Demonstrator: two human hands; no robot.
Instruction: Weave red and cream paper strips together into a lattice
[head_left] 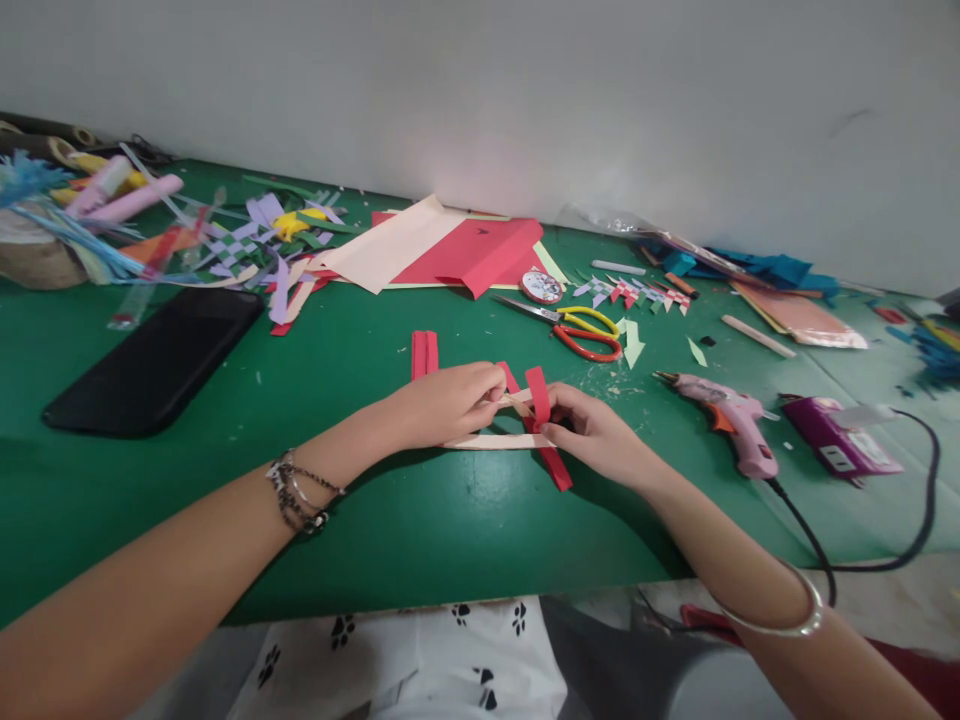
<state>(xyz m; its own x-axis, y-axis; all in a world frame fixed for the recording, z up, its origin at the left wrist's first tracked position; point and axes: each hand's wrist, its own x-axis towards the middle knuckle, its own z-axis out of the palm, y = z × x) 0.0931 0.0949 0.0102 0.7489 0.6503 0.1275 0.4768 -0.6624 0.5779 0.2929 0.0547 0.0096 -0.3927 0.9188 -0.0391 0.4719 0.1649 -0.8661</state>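
Observation:
Both hands work over the green table on red and cream paper strips. My left hand (454,400) is closed, its fingers pinched on a cream paper strip (515,400). Close on its right, my right hand (592,430) pinches a red paper strip (538,392) between thumb and fingers; the strip stands up in a curl. Another cream strip (495,442) runs across below the hands, crossing a red strip (556,468) that points toward me. Behind my left wrist, red strips (424,352) lie side by side, partly hidden by the hand.
Scissors (577,328) and a round tin-like disc (541,286) lie behind the hands. To the right are a pink glue gun (731,415) and a purple power block (840,435) with a cord. A black phone (157,365) lies left. Paper sheets (480,250) and scraps line the back.

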